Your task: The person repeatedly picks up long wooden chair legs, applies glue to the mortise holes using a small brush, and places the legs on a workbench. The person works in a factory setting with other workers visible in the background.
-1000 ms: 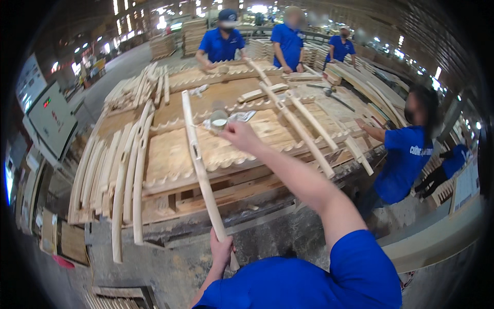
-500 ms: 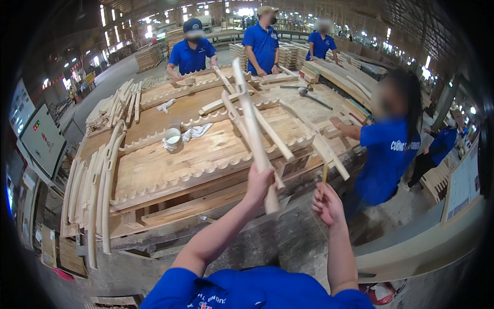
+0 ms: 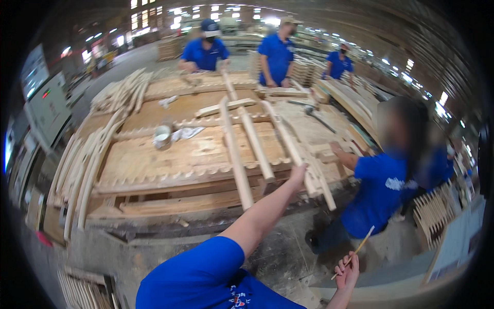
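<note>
My left hand [image 3: 298, 174] reaches across to the right, fingers closed round the lower part of a pale wooden rail [image 3: 284, 135] that slopes over the bench edge. Its far end lies toward the middle of the bench. Low on the right, my right hand [image 3: 348, 271] holds a thin yellow stick [image 3: 363, 242] with a pale tip, away from the wood. Two more wooden pieces lie left of the rail: a long curved one [image 3: 234, 154] and a straight one [image 3: 256, 144]. They rest across a scalloped wooden strip [image 3: 206, 173] on the bench.
A pot of white stuff [image 3: 162, 137] and a white cloth [image 3: 188, 133] stand on the bench. Several curved wooden pieces [image 3: 98, 159] are heaped at its left. A mallet [image 3: 310, 110] lies farther back. One co-worker [image 3: 383, 180] stands close on the right; several others work beyond.
My left hand has moved right; the wooden piece it held raised is no longer up in front of me. My right hand has dropped lower with the yellow stick. The view has shifted.
</note>
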Available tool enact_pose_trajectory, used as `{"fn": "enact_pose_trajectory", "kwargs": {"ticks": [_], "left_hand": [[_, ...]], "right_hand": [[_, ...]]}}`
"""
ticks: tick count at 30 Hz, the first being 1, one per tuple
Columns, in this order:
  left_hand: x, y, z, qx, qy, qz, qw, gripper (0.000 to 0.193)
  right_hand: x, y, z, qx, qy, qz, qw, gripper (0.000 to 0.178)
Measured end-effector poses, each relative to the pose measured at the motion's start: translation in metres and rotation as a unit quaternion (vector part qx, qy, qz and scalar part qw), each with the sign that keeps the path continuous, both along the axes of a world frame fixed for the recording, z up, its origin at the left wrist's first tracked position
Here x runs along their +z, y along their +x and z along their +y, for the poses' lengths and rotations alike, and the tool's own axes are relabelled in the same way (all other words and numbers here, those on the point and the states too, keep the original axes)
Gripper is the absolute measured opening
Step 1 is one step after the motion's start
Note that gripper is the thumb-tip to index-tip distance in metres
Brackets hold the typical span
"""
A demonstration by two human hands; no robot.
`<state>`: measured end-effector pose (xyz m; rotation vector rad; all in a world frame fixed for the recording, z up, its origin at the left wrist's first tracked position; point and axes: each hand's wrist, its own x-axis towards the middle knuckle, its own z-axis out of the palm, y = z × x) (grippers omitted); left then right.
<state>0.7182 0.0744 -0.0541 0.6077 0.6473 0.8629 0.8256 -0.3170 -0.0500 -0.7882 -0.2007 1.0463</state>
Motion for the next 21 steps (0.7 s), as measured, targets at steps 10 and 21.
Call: {"fn": "enact_pose_trajectory", "kwargs": {"ticks": [10,21], "left_hand": [[0.075,-0.198,-0.097,-0.167,0.432,0.245,0.852,0.042],[0.091,-0.770,-0.148,0.436,0.196,0.723,0.498,0.036]], "right_hand": [[0.022,-0.050,0.085,0.125,-0.066,0.001,0.990,0.016],[0.033,-0.186,0.202,0.309,0.007,-0.102,0.946,0.022]]}}
